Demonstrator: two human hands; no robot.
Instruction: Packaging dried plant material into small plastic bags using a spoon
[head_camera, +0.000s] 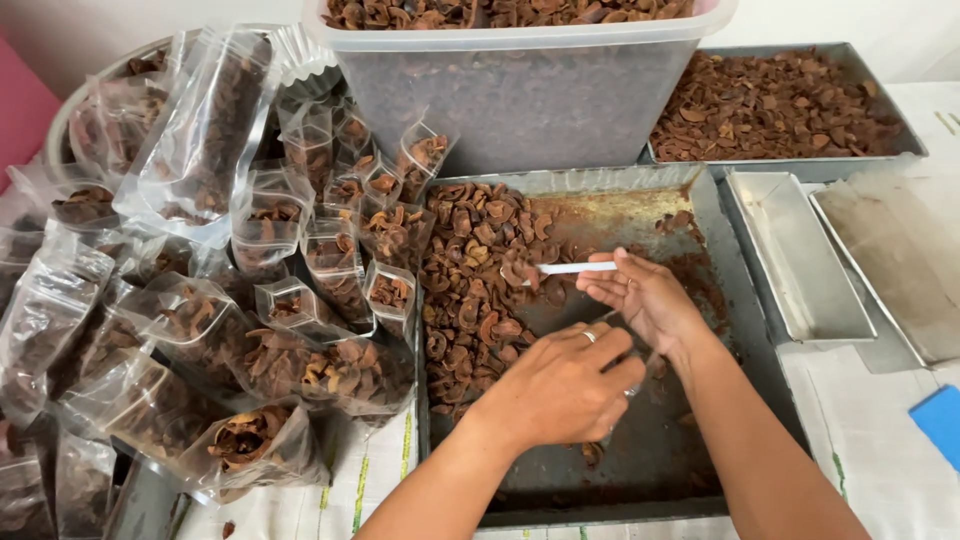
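Left hand (560, 388) low over the middle of the dark metal tray (660, 470), knuckles up, ring on one finger, fingers curled inward, grip pinched on a small clear plastic pouch (630, 375), of which only a glint shows under the fingers. Right hand (645, 298) just beyond it, palm turned partly up, grip closed lightly round the handle of a small white scoop (565, 268). Scoop held level, its tip reaching into the heap of dried brown husk pieces (475, 290) piled along the tray's left half. Both forearms entering from the bottom edge, close together at the hands, apart nearer the body.

Right half of the tray mostly bare, streaked with rusty dust. To the left of the tray, a wide spread of filled clear bags (200, 300) of the same brown pieces, some standing open, some lying flat, overlapping one another across the worktop (880, 470) and a round metal basin (60, 130). Behind the tray, a large translucent plastic tub (520, 100) full of the same material. At upper right, a second metal tray (870, 100) heaped with finer brown fragments. To the right, two empty metal pans (800, 270) side by side, one narrow, one wider. Blue object (940, 420) at the right edge, cut off by the frame. Pale patterned cloth under everything.
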